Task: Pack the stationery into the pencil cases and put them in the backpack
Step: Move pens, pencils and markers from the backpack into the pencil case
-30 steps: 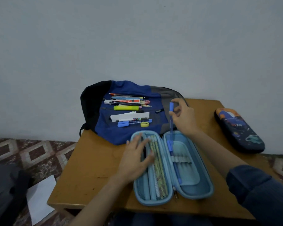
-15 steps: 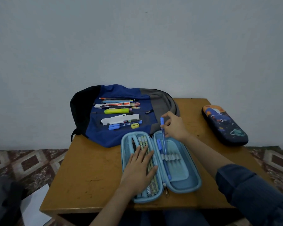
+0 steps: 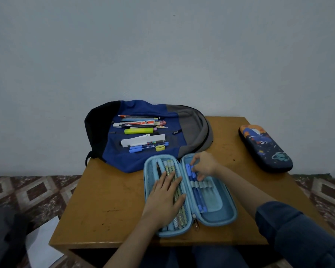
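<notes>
Both hands are on the open pencil case on the table. Left hand lies flat across its pencils; right hand pinches a blue pen in the other half.

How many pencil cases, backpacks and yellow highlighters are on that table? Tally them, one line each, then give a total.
Pencil cases: 2, open blue case and shut dark case
Backpack: 1
Yellow highlighter: 1
Total: 4

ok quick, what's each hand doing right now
Left hand: open, pressing flat on the open light blue pencil case.
Right hand: pinching a blue capped pen.
</notes>
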Demonstrator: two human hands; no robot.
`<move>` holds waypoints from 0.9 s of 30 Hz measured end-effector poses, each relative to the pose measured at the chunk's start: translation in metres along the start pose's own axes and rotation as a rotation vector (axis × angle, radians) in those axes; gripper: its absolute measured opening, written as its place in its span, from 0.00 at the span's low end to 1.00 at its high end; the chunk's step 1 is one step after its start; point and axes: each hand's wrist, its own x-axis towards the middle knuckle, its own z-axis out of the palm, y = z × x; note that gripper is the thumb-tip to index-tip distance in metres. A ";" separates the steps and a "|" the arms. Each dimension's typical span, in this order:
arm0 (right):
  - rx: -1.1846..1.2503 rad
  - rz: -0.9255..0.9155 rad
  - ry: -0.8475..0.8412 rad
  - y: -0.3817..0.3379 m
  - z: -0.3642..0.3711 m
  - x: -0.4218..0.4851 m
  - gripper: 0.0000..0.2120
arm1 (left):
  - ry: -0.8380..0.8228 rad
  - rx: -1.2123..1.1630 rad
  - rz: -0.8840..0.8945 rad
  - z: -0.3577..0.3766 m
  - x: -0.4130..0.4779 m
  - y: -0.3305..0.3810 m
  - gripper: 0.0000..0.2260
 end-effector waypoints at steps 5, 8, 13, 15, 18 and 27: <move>0.044 -0.009 0.036 0.006 0.000 0.001 0.09 | 0.003 -0.003 0.001 0.000 0.000 -0.001 0.26; 0.071 -0.026 0.073 0.007 0.002 0.004 0.10 | 0.002 -0.012 0.001 0.000 -0.001 0.000 0.26; 0.080 -0.040 0.134 0.009 0.007 0.007 0.09 | 0.002 -0.016 0.002 0.001 0.000 0.000 0.26; 0.096 -0.043 0.142 0.011 0.008 0.008 0.09 | -0.001 -0.022 0.003 0.001 0.000 -0.001 0.26; 0.097 -0.049 0.159 0.012 0.006 0.008 0.07 | -0.009 -0.034 0.004 0.002 -0.001 -0.003 0.26; 0.025 -0.319 0.407 -0.006 -0.004 0.008 0.04 | 0.245 -0.494 -0.129 -0.059 0.011 -0.041 0.22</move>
